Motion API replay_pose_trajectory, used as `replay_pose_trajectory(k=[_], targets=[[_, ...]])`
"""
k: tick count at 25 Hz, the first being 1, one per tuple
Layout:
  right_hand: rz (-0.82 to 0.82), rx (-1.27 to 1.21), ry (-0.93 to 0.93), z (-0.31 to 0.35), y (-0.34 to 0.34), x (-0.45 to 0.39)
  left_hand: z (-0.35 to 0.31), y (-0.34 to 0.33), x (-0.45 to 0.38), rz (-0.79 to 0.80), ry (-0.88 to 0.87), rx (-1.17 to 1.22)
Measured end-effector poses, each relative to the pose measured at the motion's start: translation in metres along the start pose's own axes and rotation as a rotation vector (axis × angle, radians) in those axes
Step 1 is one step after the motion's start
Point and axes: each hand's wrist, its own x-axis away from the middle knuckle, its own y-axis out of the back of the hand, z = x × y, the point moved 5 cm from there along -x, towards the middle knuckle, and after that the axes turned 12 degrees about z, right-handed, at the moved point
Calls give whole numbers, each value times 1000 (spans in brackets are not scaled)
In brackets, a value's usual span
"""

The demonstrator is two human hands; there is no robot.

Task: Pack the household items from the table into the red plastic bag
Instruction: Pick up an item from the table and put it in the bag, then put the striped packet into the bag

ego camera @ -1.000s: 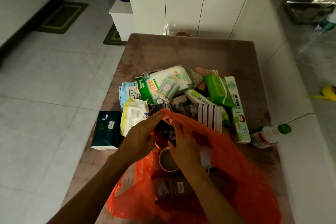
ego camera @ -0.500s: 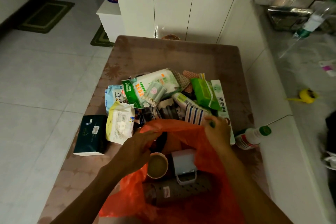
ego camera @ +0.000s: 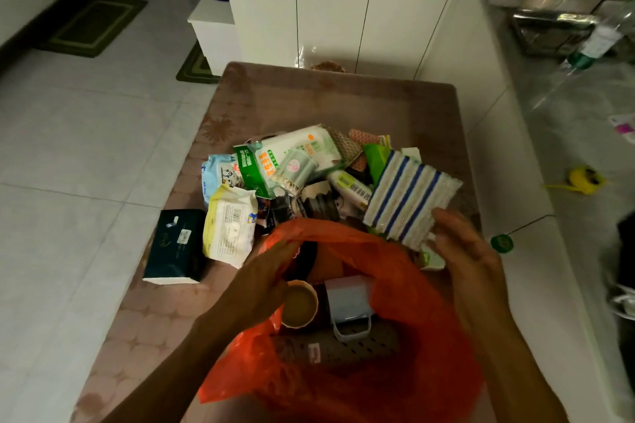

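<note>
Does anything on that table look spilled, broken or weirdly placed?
Nothing looks spilled or broken. The items lie in a jumbled heap on the table, which suits mid-packing. The dark box sits apart at the left edge, and the dim light hides fine detail.

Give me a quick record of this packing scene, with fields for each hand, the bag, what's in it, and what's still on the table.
left hand: holding the bag's rim open
right hand: gripping a blue and white striped sponge pack, lifted above the pile
red bag: open on the table's near edge
inside bag: a cup, a pale mug, a brown perforated item
still on table: dark box, yellow and white packet, cotton swab tub, more packets
</note>
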Motion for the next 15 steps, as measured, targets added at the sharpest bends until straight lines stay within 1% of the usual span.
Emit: replay_pose_trajectory(k=[1,3,5,6,7,9,10,12,13,14,15], targets=[[32,-96,-53,0,-4,18,0,2,-3,-22,14,7],[112,-224,-276,-26,-18,44,2,6,-7,-72,10,11],[208,-189,-526,-65,-39,54,-1,10,-8,-80,19,26],[248,-188,-606,-85,-50,53,-4,10,-8,-75,19,25],[281,-209,-639,-101,-61,51,-9,8,-6,-85,-6,5],[319,-200,-588,-124,-83,43,-22,5,-2,-108,-79,-23],[300,-96,-507,-132,-87,38,-27,3,-1,-109,-107,-29],[237,293,-258,-130,-84,27,-30,1,-4,-95,-126,-2],[255,543,-120,-125,-80,23,-31,0,-6,-85,-118,-15],[276,801,-35,-124,-73,17,-28,-1,-5,-89,-104,-19],[263,1018,-49,-130,-59,8,-23,-4,-3,-81,-75,-29]])
